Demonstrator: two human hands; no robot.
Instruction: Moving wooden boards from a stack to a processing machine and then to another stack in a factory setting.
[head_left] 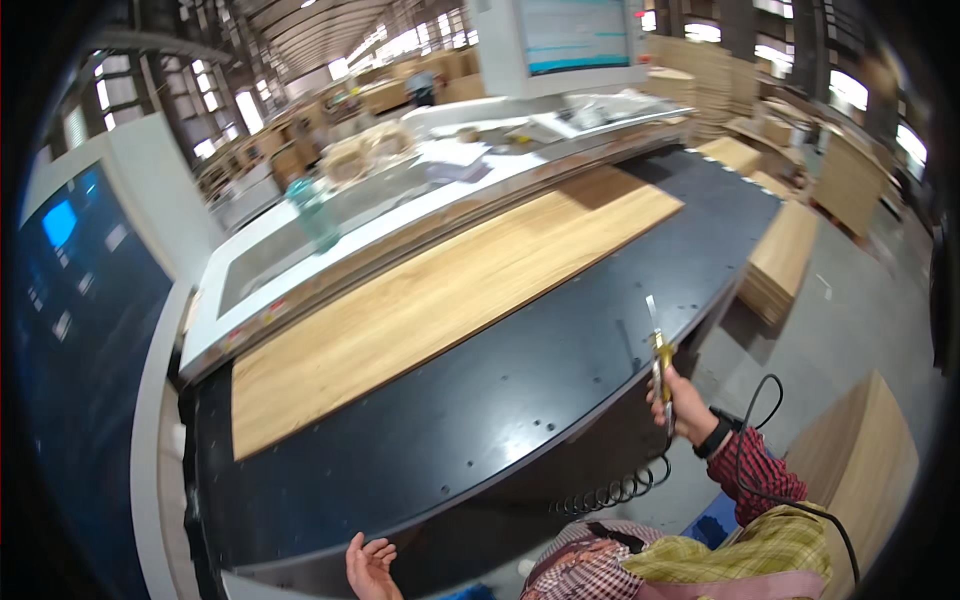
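Observation:
My right hand [688, 408] is wrapped round an air blow gun [660, 350] with a yellowish body and a thin metal nozzle. Its nozzle points up over the front edge of a dark machine table [560, 370]. Below the grip, a black coiled hose [620, 490] hangs down. My left hand [371, 568] is at the near edge of the table, palm up, fingers loosely apart and holding nothing. Beyond both hands, a long wood-grain board [450, 300] lies flat along the far side of the table, touched by neither hand.
Behind the board runs a white machine beam [250, 270] with a green bottle [314, 215] and papers on it. A screen [575, 40] stands at the back, a dark glossy panel [90, 350] at left. Stacked boards [780, 260] and a wooden panel [850, 440] are at right.

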